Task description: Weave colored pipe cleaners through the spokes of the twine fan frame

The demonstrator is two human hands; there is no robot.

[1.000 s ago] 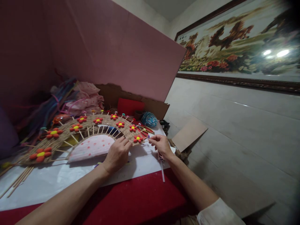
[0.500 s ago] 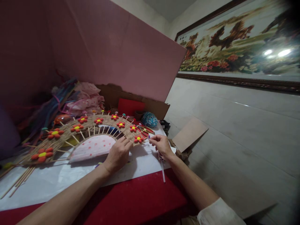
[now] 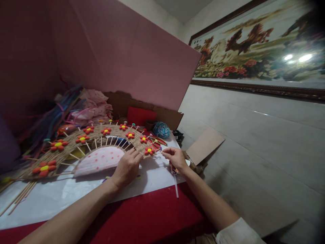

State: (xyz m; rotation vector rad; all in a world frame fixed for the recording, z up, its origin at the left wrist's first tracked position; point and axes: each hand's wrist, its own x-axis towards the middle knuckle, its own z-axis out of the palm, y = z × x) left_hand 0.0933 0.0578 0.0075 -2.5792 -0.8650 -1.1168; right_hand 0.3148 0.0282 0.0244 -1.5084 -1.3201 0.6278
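A woven straw arch (image 3: 76, 144) with red and yellow flowers and wooden spokes lies on white paper (image 3: 63, 193) over a red table. My left hand (image 3: 127, 167) rests on the arch's right end, fingers curled and pressing it down near the last flower (image 3: 149, 150). My right hand (image 3: 174, 158) is just right of that end, fingertips pinched at the tip of a stick there. What it pinches is too small to make out. A pink dotted half-round piece (image 3: 100, 159) sits under the arch.
A blue yarn ball (image 3: 161, 129), a cardboard box wall (image 3: 167, 116) and a heap of pink cloth and coloured cords (image 3: 83, 106) stand behind. Loose wooden sticks (image 3: 19, 196) lie at the left. A white stick (image 3: 175, 184) lies by my right wrist. Cardboard (image 3: 204, 145) lies on the floor.
Almost nothing has moved. My right hand has shifted slightly at the arch's right tip; my left hand stays pressed on the arch.
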